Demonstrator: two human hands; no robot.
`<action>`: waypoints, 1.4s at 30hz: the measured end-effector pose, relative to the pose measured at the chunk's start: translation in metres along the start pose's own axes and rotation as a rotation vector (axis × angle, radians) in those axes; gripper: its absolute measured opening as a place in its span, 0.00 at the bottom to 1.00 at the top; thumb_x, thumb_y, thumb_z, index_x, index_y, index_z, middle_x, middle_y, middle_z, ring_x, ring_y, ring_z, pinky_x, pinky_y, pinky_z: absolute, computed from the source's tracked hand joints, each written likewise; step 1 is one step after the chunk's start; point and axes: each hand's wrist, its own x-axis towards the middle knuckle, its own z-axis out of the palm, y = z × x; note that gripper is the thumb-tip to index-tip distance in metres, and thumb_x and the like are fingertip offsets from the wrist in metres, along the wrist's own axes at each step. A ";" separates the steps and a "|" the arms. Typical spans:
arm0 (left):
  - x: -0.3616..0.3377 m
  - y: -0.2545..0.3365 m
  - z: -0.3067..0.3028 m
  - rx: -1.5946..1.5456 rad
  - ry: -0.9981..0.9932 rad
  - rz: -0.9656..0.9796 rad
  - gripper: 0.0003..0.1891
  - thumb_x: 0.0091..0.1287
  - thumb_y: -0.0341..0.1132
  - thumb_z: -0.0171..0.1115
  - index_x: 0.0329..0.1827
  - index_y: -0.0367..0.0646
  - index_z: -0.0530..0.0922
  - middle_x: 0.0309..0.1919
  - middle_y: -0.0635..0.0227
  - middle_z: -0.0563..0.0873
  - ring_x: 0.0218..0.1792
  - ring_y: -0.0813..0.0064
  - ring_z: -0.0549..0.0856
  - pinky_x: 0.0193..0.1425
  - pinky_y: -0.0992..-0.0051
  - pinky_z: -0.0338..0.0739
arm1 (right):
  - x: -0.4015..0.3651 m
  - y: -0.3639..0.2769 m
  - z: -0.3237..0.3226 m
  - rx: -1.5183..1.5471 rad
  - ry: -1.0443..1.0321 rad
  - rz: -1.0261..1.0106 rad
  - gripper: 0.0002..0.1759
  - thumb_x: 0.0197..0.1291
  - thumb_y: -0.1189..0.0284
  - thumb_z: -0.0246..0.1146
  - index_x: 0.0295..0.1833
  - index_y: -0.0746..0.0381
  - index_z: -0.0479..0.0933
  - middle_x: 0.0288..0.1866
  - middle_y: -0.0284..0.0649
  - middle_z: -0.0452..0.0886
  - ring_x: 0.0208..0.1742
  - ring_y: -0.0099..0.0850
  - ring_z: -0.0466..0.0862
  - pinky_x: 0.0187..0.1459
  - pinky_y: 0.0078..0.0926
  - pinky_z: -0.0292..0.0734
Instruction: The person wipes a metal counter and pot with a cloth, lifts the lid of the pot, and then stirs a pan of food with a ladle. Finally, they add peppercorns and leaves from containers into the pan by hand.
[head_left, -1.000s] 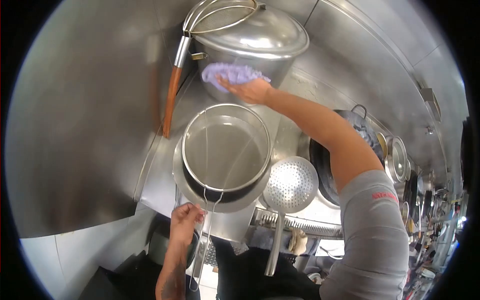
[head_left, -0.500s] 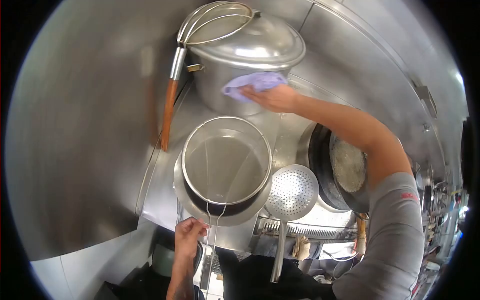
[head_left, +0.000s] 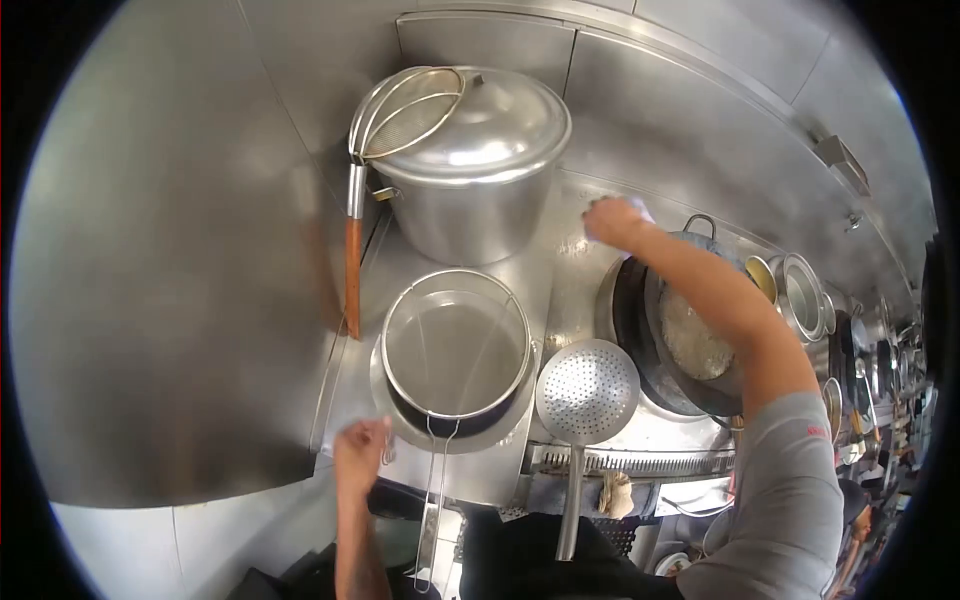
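Note:
My right hand (head_left: 612, 222) is closed around a pale purple cloth (head_left: 640, 210), mostly hidden behind the hand, over the steel counter between the big pot and the wok. My left hand (head_left: 360, 452), slightly blurred, has its fingers curled at the counter's front edge; what they hold, if anything, I cannot make out. Just right of it, a round fine-mesh strainer (head_left: 455, 345) rests across a pot (head_left: 515, 418), its long wire handle pointing toward me. A large lidded steel pot (head_left: 470, 215) stands behind, with a wooden-handled mesh skimmer (head_left: 352, 270) leaning on its lid.
A perforated ladle (head_left: 588, 392) lies right of the strainer, handle toward me. Farther right, a wok (head_left: 697, 340) with pale frothy contents sits on the stove. Steel containers (head_left: 803, 298) line the right side. A tall steel panel (head_left: 180, 300) bounds the left.
My right hand has moved with the cloth from the big pot's side, right and down toward the wok. My left hand has shifted slightly left of the strainer handle. The view has shifted.

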 end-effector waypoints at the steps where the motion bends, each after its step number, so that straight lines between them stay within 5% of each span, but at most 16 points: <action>1: 0.019 0.022 -0.005 0.060 0.069 0.085 0.17 0.68 0.44 0.70 0.39 0.34 0.86 0.19 0.68 0.82 0.21 0.81 0.78 0.25 0.73 0.71 | -0.015 0.016 -0.006 0.082 0.086 0.074 0.16 0.65 0.73 0.56 0.55 0.61 0.82 0.52 0.50 0.85 0.53 0.47 0.86 0.55 0.43 0.81; 3: 0.070 0.062 -0.008 0.359 0.316 0.336 0.23 0.66 0.45 0.70 0.51 0.32 0.83 0.31 0.51 0.87 0.25 0.66 0.85 0.33 0.67 0.79 | -0.061 0.029 -0.035 0.346 0.242 0.218 0.20 0.62 0.76 0.58 0.61 0.58 0.79 0.52 0.52 0.84 0.54 0.50 0.85 0.55 0.44 0.81; 4: 0.112 0.063 -0.004 0.390 0.439 0.579 0.26 0.66 0.45 0.69 0.58 0.31 0.80 0.46 0.42 0.86 0.43 0.55 0.88 0.49 0.62 0.81 | -0.084 0.026 -0.051 0.346 0.250 0.229 0.20 0.62 0.76 0.58 0.61 0.58 0.79 0.52 0.52 0.84 0.54 0.50 0.85 0.55 0.44 0.81; 5: 0.134 0.094 -0.002 0.452 0.386 0.427 0.29 0.66 0.42 0.68 0.64 0.31 0.75 0.56 0.40 0.81 0.59 0.49 0.82 0.62 0.59 0.77 | -0.109 0.018 -0.064 0.491 0.390 0.237 0.22 0.61 0.77 0.59 0.62 0.58 0.78 0.52 0.54 0.83 0.55 0.51 0.84 0.55 0.45 0.80; 7: 0.225 0.062 0.018 0.646 0.530 0.621 0.35 0.66 0.38 0.68 0.73 0.32 0.65 0.56 0.42 0.82 0.61 0.47 0.80 0.63 0.58 0.76 | -0.169 -0.019 -0.074 0.683 0.588 0.253 0.26 0.57 0.80 0.59 0.63 0.58 0.77 0.53 0.56 0.82 0.55 0.53 0.83 0.54 0.46 0.79; 11: 0.289 0.070 0.036 0.387 0.281 0.527 0.30 0.65 0.31 0.67 0.68 0.35 0.65 0.52 0.41 0.83 0.58 0.42 0.80 0.61 0.53 0.75 | -0.281 -0.094 -0.061 0.910 0.663 0.300 0.32 0.53 0.88 0.54 0.66 0.60 0.75 0.56 0.56 0.82 0.58 0.53 0.82 0.60 0.43 0.77; 13: 0.291 0.076 0.040 0.277 0.227 0.423 0.19 0.64 0.26 0.66 0.56 0.37 0.69 0.50 0.41 0.83 0.57 0.41 0.81 0.60 0.52 0.74 | -0.329 -0.134 -0.038 1.039 0.672 0.387 0.34 0.51 0.91 0.50 0.65 0.59 0.77 0.58 0.54 0.81 0.61 0.52 0.81 0.63 0.41 0.75; 20: 0.212 0.150 0.018 0.315 0.368 0.737 0.23 0.63 0.28 0.67 0.60 0.40 0.70 0.48 0.43 0.83 0.52 0.42 0.82 0.56 0.53 0.75 | -0.435 -0.197 0.030 1.304 0.539 0.637 0.17 0.54 0.85 0.53 0.39 0.64 0.88 0.59 0.49 0.81 0.57 0.44 0.84 0.59 0.33 0.77; 24: 0.116 0.220 0.057 -0.113 -0.199 0.661 0.21 0.69 0.36 0.69 0.60 0.41 0.71 0.38 0.69 0.83 0.33 0.78 0.82 0.40 0.68 0.81 | -0.445 -0.188 -0.004 1.317 0.573 0.719 0.13 0.57 0.69 0.66 0.42 0.66 0.86 0.58 0.48 0.80 0.52 0.43 0.84 0.52 0.34 0.78; 25: 0.091 0.230 0.059 -0.113 -0.212 0.621 0.20 0.69 0.32 0.68 0.60 0.42 0.69 0.40 0.67 0.85 0.34 0.75 0.85 0.40 0.71 0.83 | -0.457 -0.185 0.005 1.313 0.594 0.667 0.15 0.57 0.67 0.68 0.43 0.68 0.85 0.59 0.49 0.80 0.56 0.44 0.83 0.55 0.36 0.77; 27: -0.053 0.272 0.169 -0.534 -0.874 0.262 0.25 0.67 0.23 0.66 0.62 0.42 0.62 0.43 0.55 0.87 0.39 0.62 0.90 0.45 0.64 0.88 | -0.426 -0.173 -0.071 1.286 0.727 0.488 0.19 0.55 0.62 0.71 0.43 0.68 0.84 0.59 0.51 0.79 0.57 0.43 0.83 0.56 0.38 0.77; 30: -0.161 0.270 0.252 -0.647 -1.045 0.341 0.26 0.65 0.28 0.71 0.60 0.43 0.63 0.47 0.57 0.84 0.44 0.63 0.89 0.52 0.62 0.87 | -0.440 -0.159 -0.073 1.591 0.430 0.559 0.21 0.58 0.62 0.72 0.50 0.67 0.82 0.39 0.43 0.85 0.41 0.35 0.85 0.46 0.34 0.78; 33: -0.152 0.273 0.269 -0.107 -1.137 0.726 0.33 0.59 0.44 0.80 0.59 0.41 0.70 0.52 0.59 0.82 0.57 0.63 0.83 0.60 0.64 0.80 | -0.485 -0.164 -0.035 1.782 0.478 0.721 0.18 0.61 0.67 0.69 0.52 0.66 0.81 0.34 0.38 0.84 0.37 0.27 0.84 0.41 0.29 0.78; 36: -0.019 0.309 0.250 0.349 -0.417 1.045 0.34 0.56 0.59 0.76 0.53 0.38 0.79 0.52 0.48 0.84 0.57 0.54 0.83 0.60 0.59 0.78 | -0.547 -0.170 0.019 1.939 0.587 0.868 0.19 0.59 0.71 0.68 0.54 0.68 0.80 0.33 0.33 0.82 0.34 0.23 0.80 0.37 0.25 0.75; 38: 0.098 0.333 0.220 0.522 -0.078 0.992 0.30 0.60 0.57 0.72 0.50 0.37 0.83 0.51 0.48 0.85 0.55 0.50 0.83 0.60 0.57 0.77 | -0.585 -0.178 0.032 1.810 0.590 1.080 0.18 0.58 0.72 0.69 0.53 0.68 0.80 0.31 0.31 0.81 0.33 0.22 0.78 0.36 0.24 0.74; 42: 0.280 0.383 0.161 1.036 0.194 0.974 0.22 0.68 0.47 0.64 0.52 0.34 0.82 0.51 0.45 0.86 0.55 0.46 0.84 0.60 0.52 0.77 | -0.646 -0.217 0.070 1.413 0.635 1.397 0.20 0.58 0.75 0.65 0.57 0.67 0.77 0.34 0.35 0.81 0.33 0.26 0.79 0.39 0.26 0.76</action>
